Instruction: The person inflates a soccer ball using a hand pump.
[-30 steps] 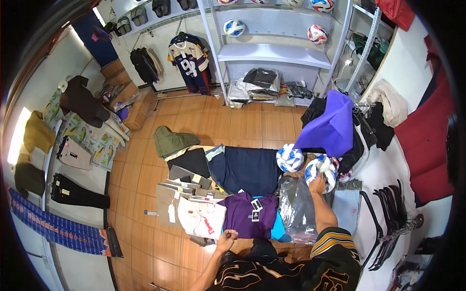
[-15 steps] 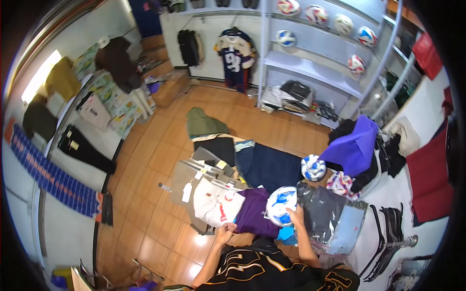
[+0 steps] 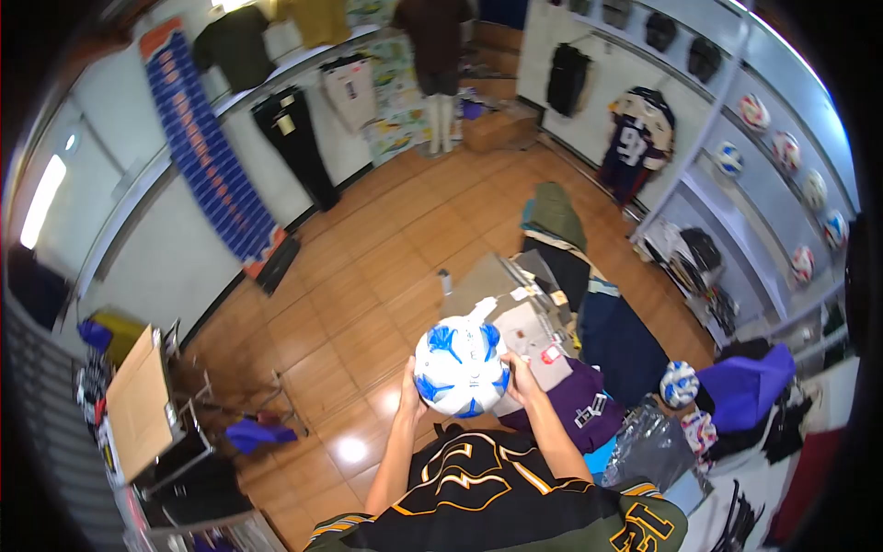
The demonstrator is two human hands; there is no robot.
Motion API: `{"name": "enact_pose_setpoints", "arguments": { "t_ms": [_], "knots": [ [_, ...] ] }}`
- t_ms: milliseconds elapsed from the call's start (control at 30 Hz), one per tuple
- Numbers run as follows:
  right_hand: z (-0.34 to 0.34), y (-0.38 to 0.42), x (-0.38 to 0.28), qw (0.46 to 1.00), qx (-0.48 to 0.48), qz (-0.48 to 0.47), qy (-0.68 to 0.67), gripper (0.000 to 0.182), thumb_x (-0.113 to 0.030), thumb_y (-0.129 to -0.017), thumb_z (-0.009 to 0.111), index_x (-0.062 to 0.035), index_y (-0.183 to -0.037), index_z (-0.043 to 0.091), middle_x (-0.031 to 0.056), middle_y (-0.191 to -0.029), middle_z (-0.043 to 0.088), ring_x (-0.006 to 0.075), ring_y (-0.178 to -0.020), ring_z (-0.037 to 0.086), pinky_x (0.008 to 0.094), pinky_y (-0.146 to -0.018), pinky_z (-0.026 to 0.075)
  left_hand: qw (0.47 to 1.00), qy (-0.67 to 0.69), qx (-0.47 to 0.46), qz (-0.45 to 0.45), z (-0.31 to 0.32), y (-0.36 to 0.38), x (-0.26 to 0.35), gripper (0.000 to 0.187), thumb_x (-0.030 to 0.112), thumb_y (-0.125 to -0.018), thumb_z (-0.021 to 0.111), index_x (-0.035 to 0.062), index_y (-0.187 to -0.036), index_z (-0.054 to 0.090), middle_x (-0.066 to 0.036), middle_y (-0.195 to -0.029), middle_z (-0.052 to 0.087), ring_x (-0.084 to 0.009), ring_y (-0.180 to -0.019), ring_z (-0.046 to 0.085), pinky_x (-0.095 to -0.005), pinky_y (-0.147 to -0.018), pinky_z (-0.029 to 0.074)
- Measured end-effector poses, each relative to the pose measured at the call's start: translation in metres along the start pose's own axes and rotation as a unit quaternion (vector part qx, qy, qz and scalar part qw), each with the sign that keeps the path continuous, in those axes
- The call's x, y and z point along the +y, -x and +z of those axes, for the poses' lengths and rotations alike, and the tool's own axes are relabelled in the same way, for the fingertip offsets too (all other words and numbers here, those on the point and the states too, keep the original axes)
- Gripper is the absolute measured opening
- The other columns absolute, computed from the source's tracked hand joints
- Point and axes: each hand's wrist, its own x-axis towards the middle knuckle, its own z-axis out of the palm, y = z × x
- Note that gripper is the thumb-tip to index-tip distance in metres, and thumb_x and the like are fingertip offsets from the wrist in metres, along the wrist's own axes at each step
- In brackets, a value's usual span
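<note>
Just beyond a black jersey (image 3: 460,497), fingers of the left hand (image 3: 410,392) and right hand (image 3: 524,383) grasp a soccer ball (image 3: 460,368) from about 8 and 3 o'clock; spread fingers and even pressure should best steady its curved sides. It appears round and firm, white with blue patches and dark lettering. A purple shirt (image 3: 572,396) lies toward 4 o'clock, a second blue-and-white ball (image 3: 681,385) farther off at 3.

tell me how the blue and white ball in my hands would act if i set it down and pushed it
The ball would likely roll at a light push, being round with no flat side in view. It is probably light for its size, looking like an inflated sports ball. Its shiny surface may be slightly slippery.
</note>
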Motion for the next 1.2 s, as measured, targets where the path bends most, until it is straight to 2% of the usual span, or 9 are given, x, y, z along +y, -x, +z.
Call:
{"name": "enact_pose_setpoints", "arguments": {
  "t_ms": [133, 233, 267, 400, 533, 633, 900, 1100, 1200],
  "knots": [
    [0.085, -0.026, -0.009, 0.983, -0.088, -0.006, 0.158, 0.068, -0.039, -0.098, 0.061, -0.0049, -0.153, 0.041, 0.0129, -0.149, 0.054, 0.0244, -0.138, 0.051, 0.0406, -0.116, 0.041, 0.982, -0.043, 0.061, 0.176, -0.058, 0.015, 0.034, 0.078, 0.059, -0.099, 0.057, 0.0026, -0.15, 0.045, -0.017, -0.146, 0.057, -0.0302, -0.133, 0.056, -0.0445, -0.112, 0.047],
    [0.125, -0.043, 0.006, 0.968, -0.169, -0.009, 0.185, 0.081, -0.037, -0.095, 0.069, -0.0044, -0.159, 0.031, 0.0149, -0.154, 0.046, 0.0259, -0.144, 0.042, 0.0397, -0.119, 0.034, 0.958, -0.082, 0.105, 0.254, -0.075, 0.046, 0.056, 0.084, 0.059, -0.095, 0.064, 0.0007, -0.151, 0.041, -0.016, -0.147, 0.054, -0.0276, -0.137, 0.052, -0.0415, -0.113, 0.044],
    [0.131, -0.054, 0.013, 0.958, -0.192, -0.008, 0.21, 0.101, -0.04, -0.083, 0.082, -0.0044, -0.161, 0.028, 0.0158, -0.159, 0.04, 0.0273, -0.148, 0.037, 0.0399, -0.122, 0.029, 0.953, -0.074, 0.121, 0.268, -0.077, 0.056, 0.063, 0.084, 0.059, -0.095, 0.064, 0.0007, -0.151, 0.041, -0.016, -0.147, 0.054, -0.0276, -0.137, 0.052, -0.0415, -0.113, 0.044],
    [0.177, -0.07, 0.031, 0.913, -0.274, -0.015, 0.302, 0.124, -0.046, -0.063, 0.094, -0.0024, -0.159, 0.029, 0.0172, -0.156, 0.042, 0.0282, -0.146, 0.039, 0.0399, -0.122, 0.029, 0.912, -0.119, 0.178, 0.35, -0.081, 0.103, 0.086, 0.103, 0.055, -0.082, 0.079, -0.0041, -0.154, 0.035, -0.019, -0.149, 0.048, -0.0287, -0.14, 0.045, -0.04, -0.118, 0.035],
    [0.226, -0.081, 0.051, 0.89, -0.349, 0.02, 0.291, 0.118, -0.041, -0.065, 0.093, -0.0003, -0.157, 0.032, 0.0164, -0.152, 0.047, 0.0281, -0.142, 0.043, 0.0396, -0.121, 0.03, 0.862, -0.225, 0.229, 0.392, -0.098, 0.142, 0.105, 0.127, 0.051, -0.064, 0.093, -0.0069, -0.156, 0.026, -0.022, -0.149, 0.046, -0.0304, -0.141, 0.044, -0.0425, -0.119, 0.035],
    [0.265, -0.092, 0.072, 0.862, -0.395, 0.03, 0.316, 0.113, -0.037, -0.067, 0.092, 0.001, -0.156, 0.034, 0.0167, -0.151, 0.047, 0.0271, -0.141, 0.044, 0.0393, -0.12, 0.031, 0.853, -0.196, 0.276, 0.398, -0.1, 0.172, 0.123, 0.131, 0.043, -0.06, 0.097, -0.0077, -0.156, 0.023, -0.023, -0.149, 0.046, -0.031, -0.14, 0.046, -0.043, -0.118, 0.037],
    [0.376, -0.121, 0.141, 0.791, -0.504, 0.062, 0.343, 0.105, -0.031, -0.072, 0.09, 0.0021, -0.155, 0.035, 0.0169, -0.15, 0.049, 0.0266, -0.141, 0.045, 0.039, -0.119, 0.032, 0.767, -0.158, 0.403, 0.474, -0.127, 0.217, 0.17, 0.121, 0.034, -0.061, 0.096, -0.0062, -0.152, 0.027, -0.021, -0.142, 0.051, -0.0297, -0.133, 0.051, -0.0422, -0.115, 0.04],
    [0.449, -0.167, 0.212, 0.767, -0.543, 0.083, 0.333, 0.108, -0.043, -0.077, 0.087, 0.0034, -0.156, 0.031, 0.0199, -0.153, 0.045, 0.0293, -0.144, 0.041, 0.0402, -0.121, 0.029, 0.769, -0.069, 0.431, 0.466, -0.18, 0.236, 0.212, 0.115, 0.044, -0.073, 0.091, -0.0052, -0.156, 0.027, -0.02, -0.146, 0.049, -0.0281, -0.137, 0.048, -0.0394, -0.117, 0.036],
    [0.483, -0.183, 0.251, 0.721, -0.593, 0.094, 0.345, 0.11, -0.049, -0.078, 0.085, 0.0042, -0.157, 0.029, 0.0223, -0.155, 0.042, 0.0314, -0.148, 0.036, 0.0409, -0.123, 0.026, 0.732, -0.075, 0.491, 0.466, -0.219, 0.249, 0.217, 0.111, 0.048, -0.083, 0.085, -0.0042, -0.159, 0.024, -0.02, -0.15, 0.047, -0.0282, -0.139, 0.046, -0.0383, -0.118, 0.035]
  ]
}}
